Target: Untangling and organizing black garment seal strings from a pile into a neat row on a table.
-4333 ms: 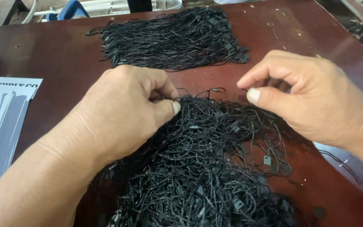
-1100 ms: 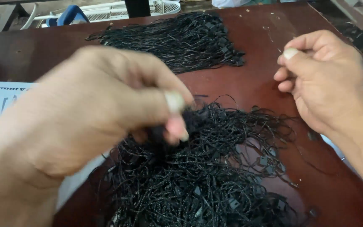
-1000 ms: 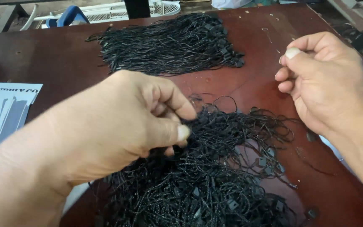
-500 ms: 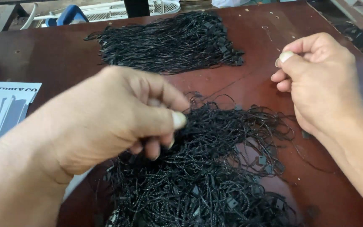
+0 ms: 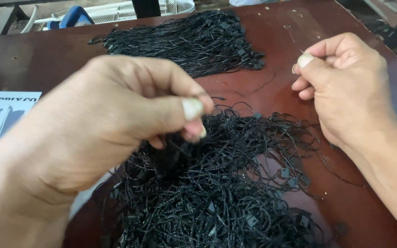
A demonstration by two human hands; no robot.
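Lifted slightly since before, your left hand [image 5: 116,133] pinches cords just above the tangled pile [image 5: 217,183]; your right hand [image 5: 345,87], beside it, pinches one thin cord.

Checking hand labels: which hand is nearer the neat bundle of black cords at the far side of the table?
Right. The right hand is just right of the neat bundle, apart from it. The left hand is nearer the camera, pinching strands over the tangled pile.

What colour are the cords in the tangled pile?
Black, in the head view: the tangled pile under the left hand.
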